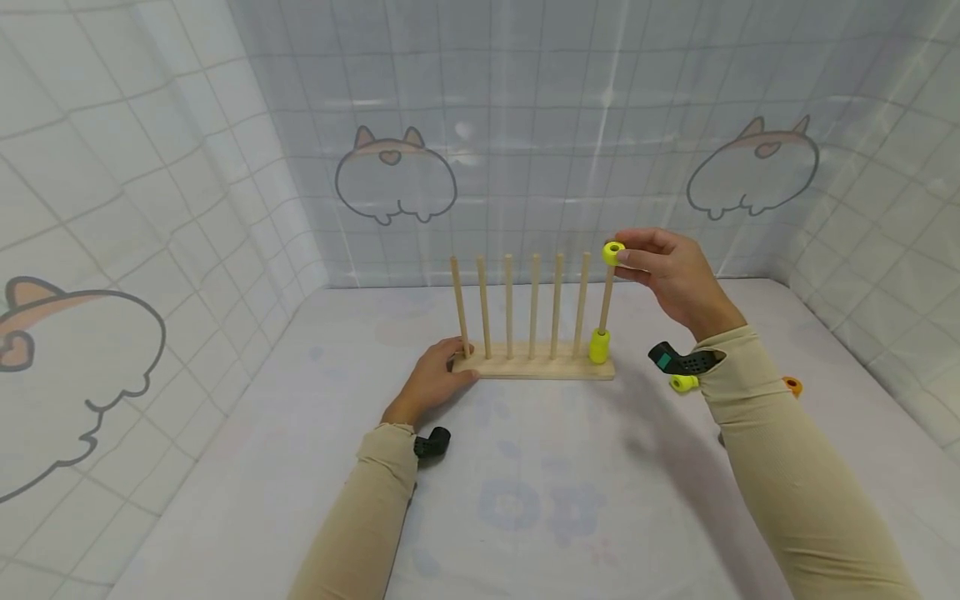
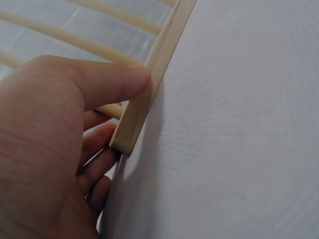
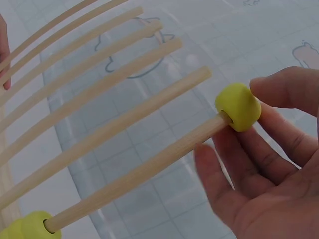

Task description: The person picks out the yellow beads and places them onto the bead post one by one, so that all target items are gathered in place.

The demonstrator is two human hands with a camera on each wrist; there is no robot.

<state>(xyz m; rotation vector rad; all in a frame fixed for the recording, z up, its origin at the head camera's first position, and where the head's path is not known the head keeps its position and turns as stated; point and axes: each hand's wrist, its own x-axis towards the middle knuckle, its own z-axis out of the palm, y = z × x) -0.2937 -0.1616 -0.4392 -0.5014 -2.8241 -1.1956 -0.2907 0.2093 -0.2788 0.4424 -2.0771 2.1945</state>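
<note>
Lower yellow beads cut off by edge (right wrist view).

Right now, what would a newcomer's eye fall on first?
Probably the bright yellow round bead that the right hand holds at the top of the rightmost pale wooden peg. Stacked round yellow beads circle that peg's foot, on a long pale wooden base with seven upright pegs, its left end gripped by the left hand.

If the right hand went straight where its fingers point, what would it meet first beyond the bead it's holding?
Likely the rightmost wooden peg, whose tip meets the bead's hole; the next peg lies beyond, though depth is unclear.
</note>
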